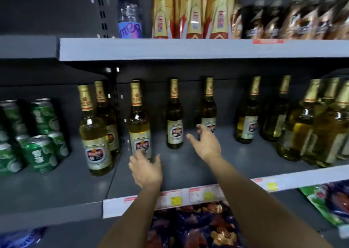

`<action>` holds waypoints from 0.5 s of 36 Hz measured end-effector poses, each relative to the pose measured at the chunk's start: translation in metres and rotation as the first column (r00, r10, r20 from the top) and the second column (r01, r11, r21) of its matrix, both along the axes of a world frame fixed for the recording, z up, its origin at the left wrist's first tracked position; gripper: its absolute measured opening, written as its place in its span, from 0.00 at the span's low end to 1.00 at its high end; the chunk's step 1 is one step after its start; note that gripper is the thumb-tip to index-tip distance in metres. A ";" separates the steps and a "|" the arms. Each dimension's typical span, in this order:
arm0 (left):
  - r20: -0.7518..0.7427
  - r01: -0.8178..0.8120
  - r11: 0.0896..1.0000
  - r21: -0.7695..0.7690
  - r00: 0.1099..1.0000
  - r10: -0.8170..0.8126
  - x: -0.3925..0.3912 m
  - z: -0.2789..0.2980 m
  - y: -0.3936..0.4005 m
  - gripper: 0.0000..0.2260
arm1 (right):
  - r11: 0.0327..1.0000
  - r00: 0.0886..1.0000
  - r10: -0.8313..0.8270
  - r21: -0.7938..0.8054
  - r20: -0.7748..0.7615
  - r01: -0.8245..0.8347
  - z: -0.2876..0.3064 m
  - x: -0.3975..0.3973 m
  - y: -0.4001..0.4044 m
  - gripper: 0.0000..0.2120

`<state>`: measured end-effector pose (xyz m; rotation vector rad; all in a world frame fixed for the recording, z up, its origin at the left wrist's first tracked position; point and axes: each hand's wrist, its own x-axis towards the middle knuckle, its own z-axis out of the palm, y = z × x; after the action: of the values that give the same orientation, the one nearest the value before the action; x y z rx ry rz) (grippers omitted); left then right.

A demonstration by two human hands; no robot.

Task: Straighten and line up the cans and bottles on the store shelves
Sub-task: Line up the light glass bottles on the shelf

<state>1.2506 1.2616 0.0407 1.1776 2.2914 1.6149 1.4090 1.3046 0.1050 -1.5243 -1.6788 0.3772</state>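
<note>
Beer bottles with gold foil necks stand scattered on the grey middle shelf (188,161). My left hand (146,169) hovers open just below one pale bottle (139,127), fingers spread near its base. My right hand (205,144) reaches deeper, open, between a dark bottle (174,123) and another dark bottle (208,111) at the back, close to the latter's label. Neither hand grips anything. More bottles stand at the left (94,134) and in a cluster at the right (306,130).
Green cans (40,144) are stacked at the left on the neighbouring shelf. The upper shelf (188,48) carries gold bottles, a water bottle (130,13) and dark packs. Snack bags (196,227) lie below the price-tag rail.
</note>
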 end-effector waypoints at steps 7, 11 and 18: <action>0.008 0.247 0.969 -0.017 0.969 -0.247 0.131 -0.001 -0.003 0.20 | 0.949 0.951 -0.309 0.067 0.004 0.308 -0.001 0.151 -0.020 0.18; 0.013 0.394 0.919 -0.022 0.919 -0.394 0.200 0.001 0.000 0.21 | 0.887 0.899 -0.437 0.155 -0.022 0.434 0.008 0.222 -0.025 0.16; 0.052 0.565 0.823 -0.059 0.825 -0.563 0.282 0.012 0.018 0.24 | 0.849 0.886 -0.458 0.261 -0.069 0.460 0.046 0.291 -0.015 0.12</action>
<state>1.5323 1.2796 0.0522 1.5980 1.7109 1.2941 1.6997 1.2893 0.1512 -1.6466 -1.2405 -0.1037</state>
